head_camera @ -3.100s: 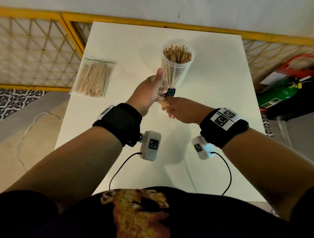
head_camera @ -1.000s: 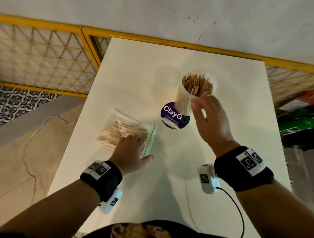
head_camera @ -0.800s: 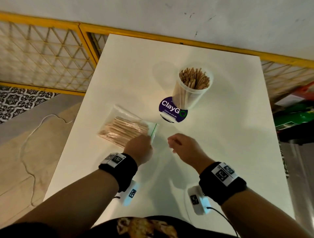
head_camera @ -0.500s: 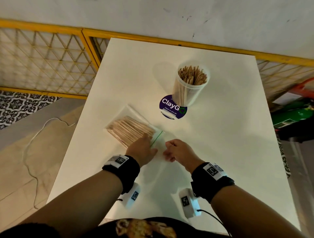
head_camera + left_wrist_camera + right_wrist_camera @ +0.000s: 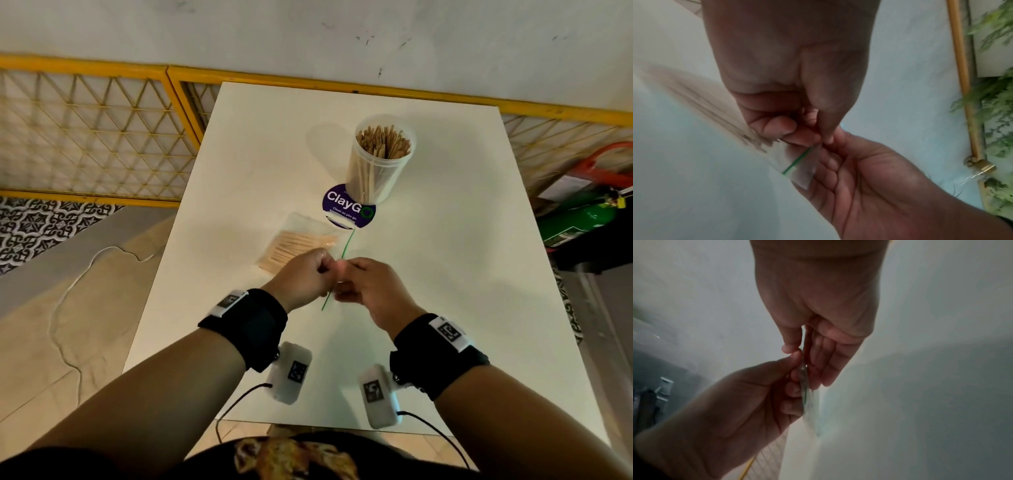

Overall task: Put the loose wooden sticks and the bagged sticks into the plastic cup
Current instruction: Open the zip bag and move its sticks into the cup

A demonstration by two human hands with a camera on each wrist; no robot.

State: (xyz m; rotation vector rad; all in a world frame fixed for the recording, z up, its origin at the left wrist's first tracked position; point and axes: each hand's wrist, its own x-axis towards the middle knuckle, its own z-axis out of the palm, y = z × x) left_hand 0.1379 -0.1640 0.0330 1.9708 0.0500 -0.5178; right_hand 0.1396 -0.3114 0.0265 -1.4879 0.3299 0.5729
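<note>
moved since a second ago: bag dragged nearer across the worktop, right hand gone from the cup rim to the bag's mouth, both hands now met at the green zip line. largest first: white worktop [image 5: 428, 274], bearing everything. then the plastic cup [image 5: 378, 161], upright toward the far side, already packed with loose wooden sticks [image 5: 383, 142] standing on end, its base just beside a round purple sticker [image 5: 346, 207]. no loose sticks seen lying on the worktop. then the bag of sticks [image 5: 294, 246], between cup and hands, far end seemingly resting on the surface, near end lifted; well apart from the cup's mouth. then the left hand [image 5: 303, 279], fingers curled, thumb and fingers pinching one lip of the bag. likewise the right hand [image 5: 368, 286], curled and pinching the opposite lip. smallest: green zip line [image 5: 346, 246], running out from between the two hands, apparently closed. judged progress: loose-stick half seemingly done; bagged half left. remaining, likely: pull the seal apart, then get the bagged sticks into an already crowded cup.
</note>
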